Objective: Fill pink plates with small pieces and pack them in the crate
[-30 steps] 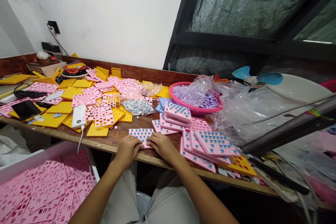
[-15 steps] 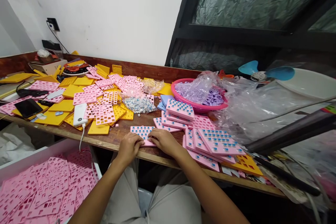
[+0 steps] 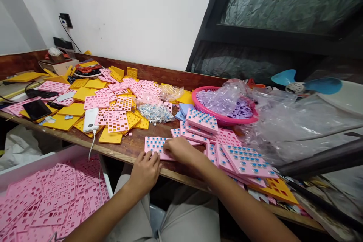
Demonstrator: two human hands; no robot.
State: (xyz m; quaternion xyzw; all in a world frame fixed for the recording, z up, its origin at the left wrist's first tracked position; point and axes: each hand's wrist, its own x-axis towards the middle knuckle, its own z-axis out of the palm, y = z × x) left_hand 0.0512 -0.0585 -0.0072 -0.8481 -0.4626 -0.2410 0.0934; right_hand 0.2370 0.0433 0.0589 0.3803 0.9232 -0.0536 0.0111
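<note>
A pink keyboard plate (image 3: 151,144) set with rows of blue-topped switches lies at the table's front edge. My left hand (image 3: 146,170) is closed at its near edge, fingers together on the rim and thumb hidden. Curled over the plate's right part is my right hand (image 3: 180,149), its fingertips partly out of sight against the plate. Just right of that hand are stacked pink plates with blue switches (image 3: 246,159), and a smaller pile (image 3: 202,120) sits behind. A clear bag of small blue and white switches (image 3: 155,112) rests beyond the plate.
Pink and yellow plates (image 3: 110,139) cover the table's left, with a white power bank (image 3: 91,120) and a phone (image 3: 36,110). A pink basket (image 3: 227,118) holds purple pieces. Clear plastic bags (image 3: 283,121) and a blue-bladed fan (image 3: 323,85) stand right. A white bin (image 3: 107,183) holds pink plates.
My left hand has shifted from the plate's left side to lie flatter along its front edge. My right hand stays curled over the right part. The view has turned slightly left.
</note>
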